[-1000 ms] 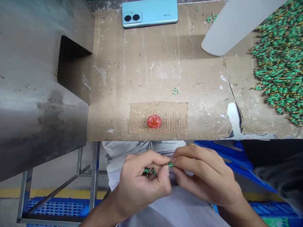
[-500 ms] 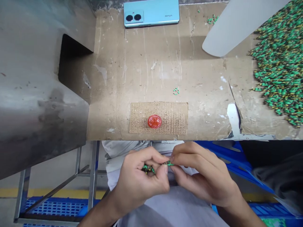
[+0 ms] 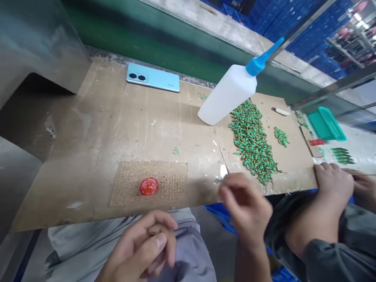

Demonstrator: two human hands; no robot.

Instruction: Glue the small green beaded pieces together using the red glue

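My left hand point(image 3: 143, 248) is over my lap, its fingers curled and its thumb folded in. Whatever lies within that curl is mostly hidden. Smeared by motion, my right hand point(image 3: 246, 209) is raised at the table's front edge, left of the pile of small green and yellow pieces point(image 3: 252, 137). Its thumb and forefinger come together, and what may be a tiny piece at their tips is too blurred to make out. A small red oval dish point(image 3: 149, 187) stands on a speckled cardboard piece point(image 3: 123, 184) in front of me.
A white bottle with a blue nozzle point(image 3: 229, 94) leans over the table beside the pile. A light blue phone point(image 3: 154, 77) lies at the back. A few green bits point(image 3: 176, 150) lie mid-table. At right are another person's hand point(image 3: 335, 182), a green tray point(image 3: 326, 123) and a cutter point(image 3: 280, 111).
My hands have parted: the right has moved away to the right and up to the table edge. The left stays low, its green pieces now out of sight. The view has swung right.
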